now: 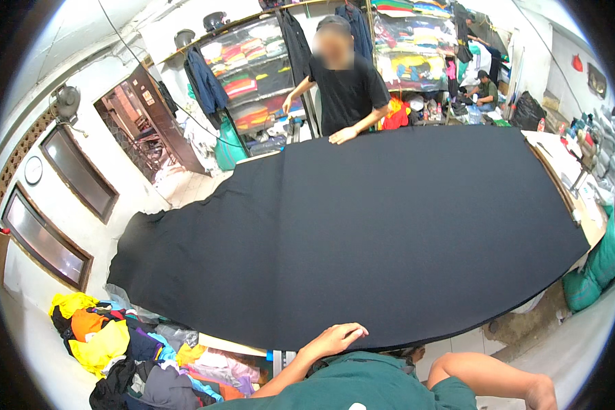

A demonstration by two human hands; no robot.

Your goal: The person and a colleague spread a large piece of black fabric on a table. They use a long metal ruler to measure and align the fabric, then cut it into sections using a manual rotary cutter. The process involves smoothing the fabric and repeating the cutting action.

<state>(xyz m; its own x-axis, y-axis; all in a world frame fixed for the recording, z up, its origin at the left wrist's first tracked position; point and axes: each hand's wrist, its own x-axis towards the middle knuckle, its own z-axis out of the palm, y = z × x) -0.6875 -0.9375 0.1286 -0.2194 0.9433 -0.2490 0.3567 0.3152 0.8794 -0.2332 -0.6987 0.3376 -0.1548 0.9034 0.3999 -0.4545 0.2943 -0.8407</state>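
Observation:
A wide black fabric [403, 225] lies spread over a long table, smooth in the middle and right and rumpled at its left end. My left hand [338, 338] rests on its near edge, fingers loosely stretched to the right and holding nothing that I can see. At the lower right my right arm is bent away from the table. Only part of my right hand [541, 393] shows there, and its fingers cannot be made out. Across the table, a person in black has one hand [344, 135] on the fabric's far edge and the other arm out to the side.
A heap of coloured clothes [102, 342] lies at the near left. Shelves of folded, wrapped garments [246, 68] line the back wall. Another person [485, 92] sits at the far right. A green sack [584, 290] stands beyond the table's right end, near a pale board [550, 147].

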